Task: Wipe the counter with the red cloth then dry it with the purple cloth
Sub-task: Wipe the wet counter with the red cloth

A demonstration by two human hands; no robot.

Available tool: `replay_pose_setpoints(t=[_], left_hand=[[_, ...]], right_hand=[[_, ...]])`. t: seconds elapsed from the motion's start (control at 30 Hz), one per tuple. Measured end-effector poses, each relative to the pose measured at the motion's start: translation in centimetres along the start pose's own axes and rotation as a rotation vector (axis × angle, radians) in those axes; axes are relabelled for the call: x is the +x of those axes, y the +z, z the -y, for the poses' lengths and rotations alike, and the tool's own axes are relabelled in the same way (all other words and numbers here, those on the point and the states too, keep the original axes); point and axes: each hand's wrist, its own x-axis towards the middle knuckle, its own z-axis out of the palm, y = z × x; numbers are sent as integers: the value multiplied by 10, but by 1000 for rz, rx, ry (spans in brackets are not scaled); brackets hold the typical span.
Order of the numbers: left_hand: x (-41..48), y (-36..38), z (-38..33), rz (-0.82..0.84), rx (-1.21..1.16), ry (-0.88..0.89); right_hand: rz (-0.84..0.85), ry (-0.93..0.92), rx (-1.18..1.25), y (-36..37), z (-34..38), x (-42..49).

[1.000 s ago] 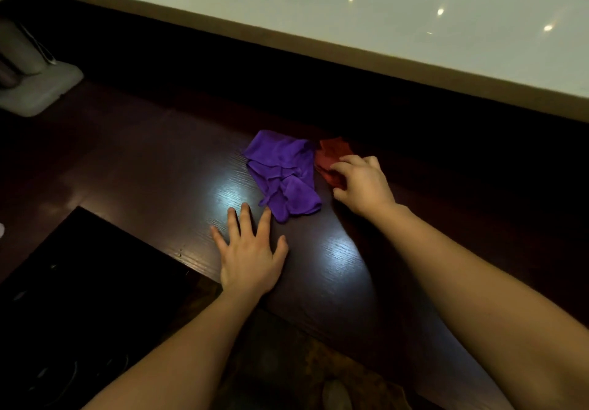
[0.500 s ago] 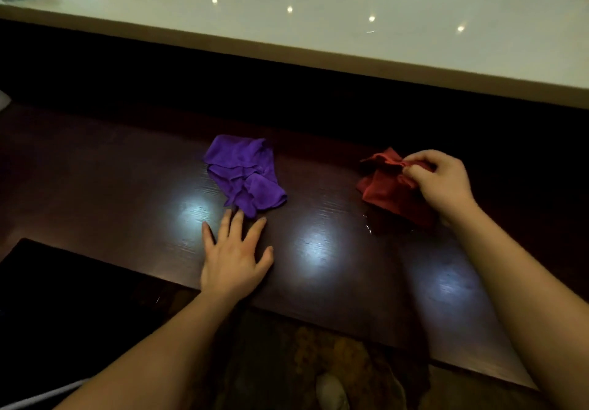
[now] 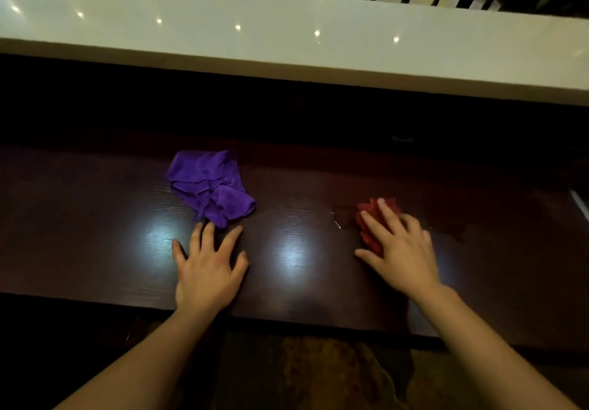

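The right hand lies palm down on the red cloth, fingers spread and flat, pressing the bunched fabric against the dark wooden counter. It pins the cloth rather than gripping it; nothing is closed in the fist. Most of the cloth is hidden under the palm, with crumpled folds showing beyond the fingertips and beside the thumb. Just past the cloth, on the far side of that hand toward the left hand, a small wet patch glints on the wood, though the dim light makes its outline hard to trace.

The left hand rests flat on the counter, fingers fanned wide, holding nothing. The purple cloth sits in a loose rumpled heap directly beyond its fingertips; the nearest corner appears to touch or nearly touch the middle fingers. The two cloths are well apart, one ahead of each hand.

Beyond both hands the counter runs into deep shadow, and above that a pale raised ledge crosses the view, dotted with reflected ceiling lights.
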Motion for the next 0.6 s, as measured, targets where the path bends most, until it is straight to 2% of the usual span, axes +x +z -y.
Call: replay_pose_setpoints(t=[0.1, 0.27, 0.43, 0.5, 0.6], left_hand=[[1, 0, 0, -5, 13, -12], [1, 1, 0, -16, 30, -31], [0, 1, -1, -5, 39, -30], [-1, 0, -2, 0, 55, -24], [-1, -1, -1, 4, 47, -6]], right_hand=[[88, 10, 127, 13, -7, 34], [-8, 113, 235, 21, -6, 49], [-39, -133, 177, 29, 4, -22], [-24, -159, 186, 29, -10, -11], [-9, 60, 215, 21, -18, 43]])
